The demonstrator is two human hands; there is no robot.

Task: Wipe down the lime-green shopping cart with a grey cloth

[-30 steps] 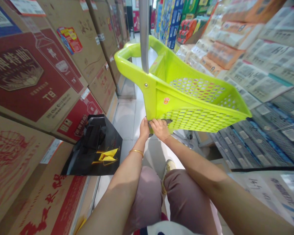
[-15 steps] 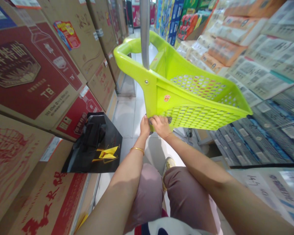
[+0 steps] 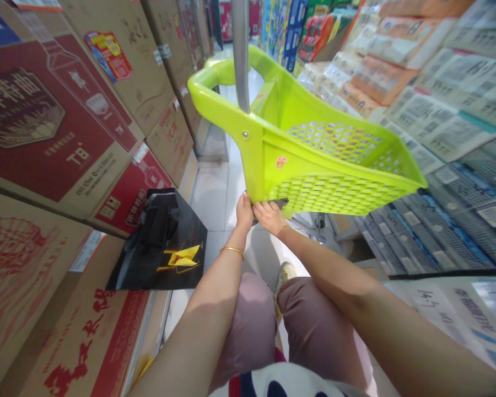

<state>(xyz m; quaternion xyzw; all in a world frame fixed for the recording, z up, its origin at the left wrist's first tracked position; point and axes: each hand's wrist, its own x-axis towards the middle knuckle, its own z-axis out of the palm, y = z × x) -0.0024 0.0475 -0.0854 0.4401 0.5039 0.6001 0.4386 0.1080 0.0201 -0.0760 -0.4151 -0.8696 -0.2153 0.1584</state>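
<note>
A lime-green plastic shopping basket (image 3: 314,160) is tilted up in front of me, with a grey metal handle pole (image 3: 240,55) rising from its near side. Both hands meet at the basket's lower near corner. My left hand (image 3: 243,212), with a gold bangle on its wrist, has its fingers closed against the corner. My right hand (image 3: 269,216) pinches a small dark part (image 3: 279,204) under the corner; what that part is I cannot make out.
Stacked cardboard cartons (image 3: 66,127) line the left of the narrow aisle, and a black bag with a yellow mark (image 3: 161,248) leans against them. Shelves of packaged goods (image 3: 438,138) fill the right. White floor tiles (image 3: 215,193) run ahead. My knees (image 3: 289,325) are below.
The basket and both hands have shifted slightly; the hands stay together at the basket's lower corner. The view has tipped a little.
</note>
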